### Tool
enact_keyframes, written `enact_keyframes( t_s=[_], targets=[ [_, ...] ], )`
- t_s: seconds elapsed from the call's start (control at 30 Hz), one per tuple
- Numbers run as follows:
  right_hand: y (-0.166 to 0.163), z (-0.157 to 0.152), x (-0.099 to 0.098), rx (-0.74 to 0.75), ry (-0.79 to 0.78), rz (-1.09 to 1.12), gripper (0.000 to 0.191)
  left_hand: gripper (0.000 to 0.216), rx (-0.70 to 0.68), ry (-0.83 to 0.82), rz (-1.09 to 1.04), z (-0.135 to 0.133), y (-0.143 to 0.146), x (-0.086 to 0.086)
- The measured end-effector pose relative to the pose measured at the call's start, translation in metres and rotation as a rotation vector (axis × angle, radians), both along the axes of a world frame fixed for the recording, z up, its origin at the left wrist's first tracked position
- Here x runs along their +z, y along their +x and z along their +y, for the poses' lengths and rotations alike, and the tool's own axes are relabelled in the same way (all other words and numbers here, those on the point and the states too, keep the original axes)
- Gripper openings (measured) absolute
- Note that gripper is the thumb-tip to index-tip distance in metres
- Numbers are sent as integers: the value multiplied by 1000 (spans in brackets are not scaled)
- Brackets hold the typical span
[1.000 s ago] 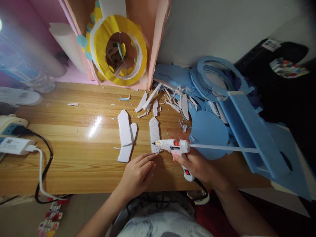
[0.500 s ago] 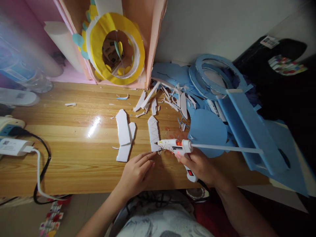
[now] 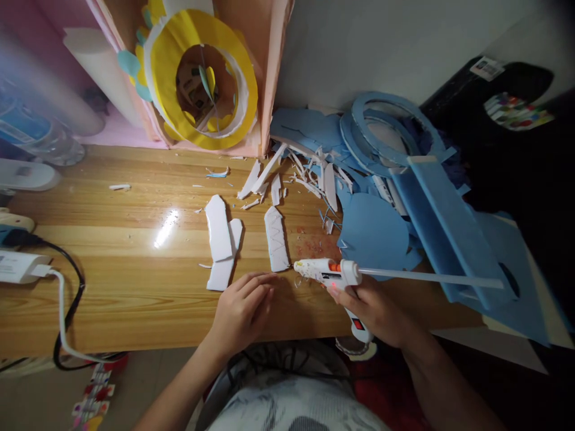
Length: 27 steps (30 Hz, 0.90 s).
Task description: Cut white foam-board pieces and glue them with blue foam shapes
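In the head view, a white hot glue gun (image 3: 330,272) with a long clear glue stick (image 3: 426,278) in its back is gripped by my right hand (image 3: 375,308). Its nozzle points left, just beside the lower right corner of a pointed white foam strip (image 3: 277,239). A zigzag line of glue runs along that strip. My left hand (image 3: 245,305) rests on the table below the strip, fingers loosely extended, holding nothing. Left of the strip lie two overlapping white foam pieces (image 3: 220,230).
White foam offcuts (image 3: 276,188) litter the wooden table (image 3: 148,293). Blue foam sheets and rings (image 3: 372,227) are piled at the right. A peach box (image 3: 274,72) with a yellow ring (image 3: 162,78) stands behind. Cables (image 3: 63,323), a power adapter (image 3: 20,266) and a bottle (image 3: 49,137) are left.
The glue gun in my right hand has moved right, its nozzle leaving the strip's lower end. My left fingers now sit slightly farther from the strip. The whole view has shifted a little.
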State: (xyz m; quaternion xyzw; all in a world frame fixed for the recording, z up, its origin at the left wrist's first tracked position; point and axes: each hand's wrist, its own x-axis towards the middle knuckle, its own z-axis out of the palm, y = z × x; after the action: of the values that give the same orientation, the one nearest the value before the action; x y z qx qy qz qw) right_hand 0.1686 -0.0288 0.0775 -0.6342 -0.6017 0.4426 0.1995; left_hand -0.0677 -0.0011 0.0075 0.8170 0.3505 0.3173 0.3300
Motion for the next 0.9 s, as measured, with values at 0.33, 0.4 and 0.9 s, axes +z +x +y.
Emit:
enact_keyframes(
  t_s=[0.33,0.4,0.9],
  targets=[
    [3,-5,-5,10,-43,-97,36,20,121,-14,-59,-3,-3,0],
    [2,-4,-4,26,-40,-108,37,20,155,-20,-87,-2,-3,2],
    [-11,9,-2,91,4,-125,23,20,223,-67,-141,-1,-4,6]
  ],
)
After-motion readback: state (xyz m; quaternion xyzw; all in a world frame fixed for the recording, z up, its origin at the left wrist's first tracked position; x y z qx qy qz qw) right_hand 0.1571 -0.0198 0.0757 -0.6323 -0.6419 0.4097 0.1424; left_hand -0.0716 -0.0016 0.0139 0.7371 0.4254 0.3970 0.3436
